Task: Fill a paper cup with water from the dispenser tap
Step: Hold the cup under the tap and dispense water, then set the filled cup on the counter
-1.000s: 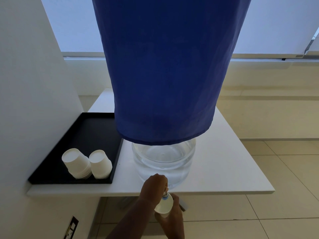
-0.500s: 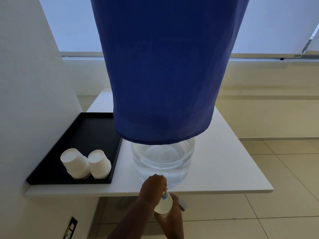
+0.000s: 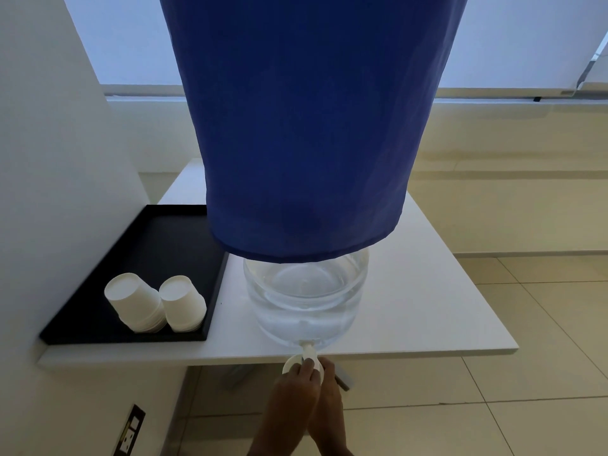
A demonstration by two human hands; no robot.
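Hands (image 3: 297, 394) lower; white table (image 3: 427, 307), tiled floor (image 3: 526, 406).

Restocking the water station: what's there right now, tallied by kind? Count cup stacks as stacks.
Stacks of upside-down paper cups: 2
Cup held under the tap: 1
Black tray: 1
Water bottle under blue cover: 1
Total: 5

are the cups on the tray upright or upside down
Upside down: both cup stacks on the black tray show flat closed bases up, rims down.
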